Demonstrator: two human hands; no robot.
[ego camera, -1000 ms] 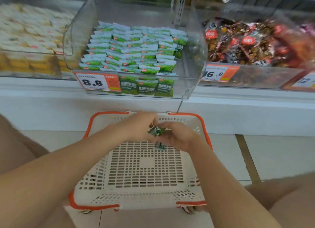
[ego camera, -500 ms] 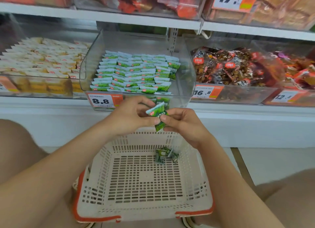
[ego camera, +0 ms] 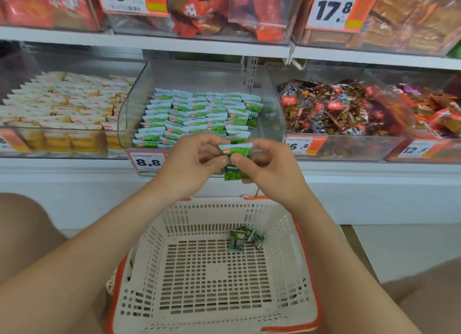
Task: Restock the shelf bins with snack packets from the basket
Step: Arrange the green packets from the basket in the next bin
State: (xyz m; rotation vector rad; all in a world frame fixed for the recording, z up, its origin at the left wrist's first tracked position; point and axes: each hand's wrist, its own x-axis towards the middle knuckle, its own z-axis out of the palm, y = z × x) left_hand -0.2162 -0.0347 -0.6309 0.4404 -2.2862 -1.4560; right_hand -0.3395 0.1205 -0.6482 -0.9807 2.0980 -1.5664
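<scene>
Crouched before the lowest shelf, I pinch one green packet (ego camera: pixel 235 161) between both hands just in front of the clear bin (ego camera: pixel 127 124) marked by the 8.8 price tag (ego camera: pixel 147 162). My left hand (ego camera: pixel 192 162) nips its left edge with thumb and curled fingers, and my right hand (ego camera: pixel 272 169) clamps the middle under the thumb. I judge the two-handed hold is there to square the little pouch upright, white seal on top, so it can join the stacked rows (ego camera: pixel 199 114) inside the bin, which stand overlapped like roof tiles with their white tops showing. The packet is a small glossy pillow pouch with a crimped top seam, soft and likely slippery. The bin's walls are hard, see-through plastic with rounded corners, which lets me check the ranks from outside. Below my wrists sits the basket (ego camera: pixel 214 278), cream latticed plastic with an orange rim. A few loose packets (ego camera: pixel 245 237) lie crumpled near its far wall, so by my reckoning the restocking is nearly done. Pale yellow packets (ego camera: pixel 62 104) fill the bin to the left, and brown bagged snacks (ego camera: pixel 336 106) the one to the right.
</scene>
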